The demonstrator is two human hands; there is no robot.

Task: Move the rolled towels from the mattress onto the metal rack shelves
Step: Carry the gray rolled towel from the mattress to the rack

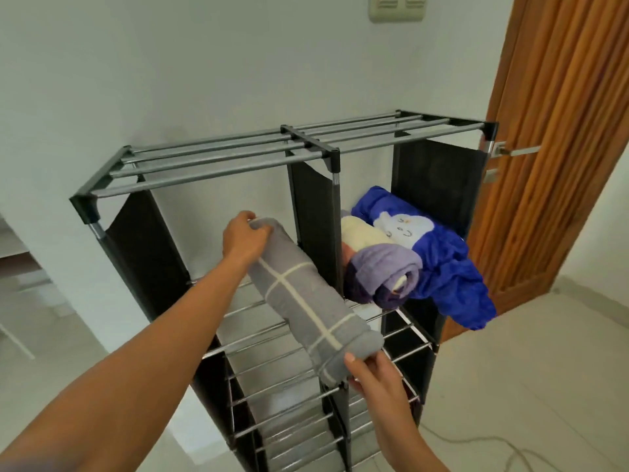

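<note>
A grey rolled towel (306,294) with cream stripes lies slanted across the bars of the left compartment's upper shelf in the metal rack (218,165). My left hand (243,238) grips its far end, deep in the compartment. My right hand (372,371) holds its near end at the rack's front edge. In the right compartment on the same level lie a purple rolled towel (384,274), a cream rolled towel (360,235) and a blue blanket (446,267) with a white figure, which hangs over the right side. The mattress is out of view.
The rack stands against a white wall, with black fabric side panels (313,206) dividing its compartments and more bar shelves (289,434) below. A wooden door (558,131) with a metal handle is right of it. A cable (493,441) lies on the tiled floor.
</note>
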